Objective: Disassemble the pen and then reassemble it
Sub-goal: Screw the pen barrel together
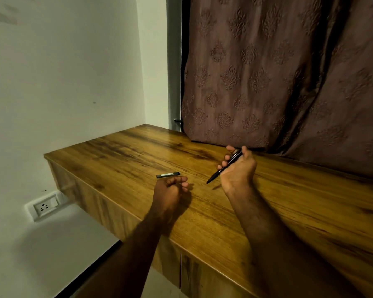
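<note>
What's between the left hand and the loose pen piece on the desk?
Nothing visible. The pen piece lies on the desk just beyond the left hand, whose fingers are curled. The right hand holds the pen body off to the side.

The black pen body (pixel 214 177) is slim and glossy. My right hand (pixel 239 172) grips it, tilted, with the pointed tip toward 7 o'clock and the back end toward 1 o'clock. The short black tube (pixel 168 175), with a pale strip, lies flat on the wooden top (pixel 121 151), at 9 o'clock from the tip.
</note>
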`<state>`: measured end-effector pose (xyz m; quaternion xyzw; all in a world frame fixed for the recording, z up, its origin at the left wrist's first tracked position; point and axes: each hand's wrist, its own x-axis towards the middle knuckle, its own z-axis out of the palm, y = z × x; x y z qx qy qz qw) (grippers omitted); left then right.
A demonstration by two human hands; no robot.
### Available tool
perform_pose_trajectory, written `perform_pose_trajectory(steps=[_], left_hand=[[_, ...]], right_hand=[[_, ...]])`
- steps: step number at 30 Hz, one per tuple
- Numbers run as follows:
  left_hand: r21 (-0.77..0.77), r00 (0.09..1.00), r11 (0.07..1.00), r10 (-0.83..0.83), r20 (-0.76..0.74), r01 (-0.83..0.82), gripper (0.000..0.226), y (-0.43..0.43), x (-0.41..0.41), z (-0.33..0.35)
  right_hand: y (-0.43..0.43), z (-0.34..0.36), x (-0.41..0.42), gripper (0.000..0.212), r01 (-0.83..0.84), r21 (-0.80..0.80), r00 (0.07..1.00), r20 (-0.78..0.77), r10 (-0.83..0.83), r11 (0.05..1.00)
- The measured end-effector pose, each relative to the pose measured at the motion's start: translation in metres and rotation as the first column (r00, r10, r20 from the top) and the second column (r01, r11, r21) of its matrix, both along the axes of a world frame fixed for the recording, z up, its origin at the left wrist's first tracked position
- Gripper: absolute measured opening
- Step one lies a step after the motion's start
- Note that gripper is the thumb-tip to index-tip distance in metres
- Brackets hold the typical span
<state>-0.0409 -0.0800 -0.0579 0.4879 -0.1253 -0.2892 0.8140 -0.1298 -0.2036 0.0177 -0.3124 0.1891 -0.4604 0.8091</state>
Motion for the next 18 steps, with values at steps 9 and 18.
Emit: perform_pose_trajectory(steps=[9,18], left_hand=[[0.114,0.99,0.993,0.005,0.141,-0.021,0.032,0.006,-0.003,0.002],[0.151,0.971,0.987,0.017,0.237,-0.054,0.041,0.009,-0.007,0.007]], right_hand=[[-0.013,0.039,0.0,0.042,-0.059,0.024,0.976,0.211,0.053,0.998],[-0.015,0.044,0.007,0.046,-0.092,0.0,0.961,0.261,0.089,0.996]])
